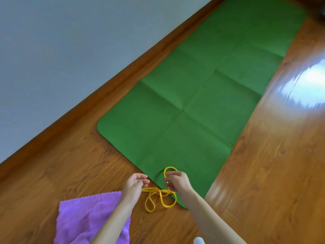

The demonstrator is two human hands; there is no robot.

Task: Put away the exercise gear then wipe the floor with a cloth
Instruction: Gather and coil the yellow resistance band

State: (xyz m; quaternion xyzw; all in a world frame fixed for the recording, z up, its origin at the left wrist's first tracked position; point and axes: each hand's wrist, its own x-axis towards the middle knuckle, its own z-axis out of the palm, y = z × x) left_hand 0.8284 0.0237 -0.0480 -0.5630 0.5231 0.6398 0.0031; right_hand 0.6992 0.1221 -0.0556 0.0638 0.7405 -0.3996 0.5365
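Observation:
A green exercise mat (202, 95) lies flat on the wooden floor, running from the near centre to the far right along the wall. A yellow resistance band (158, 198) lies in loops over the mat's near corner and the floor. My left hand (134, 186) pinches one end of the band. My right hand (175, 182) holds a loop of it raised above the mat's corner. A purple cloth (84, 215) lies spread on the floor at the near left, partly under my left forearm.
A pale wall with a brown skirting board (105, 85) runs diagonally along the left of the mat. Glossy wooden floor (272, 164) with a bright window glare stretches to the right. A small white thing (198, 241) shows at the bottom edge.

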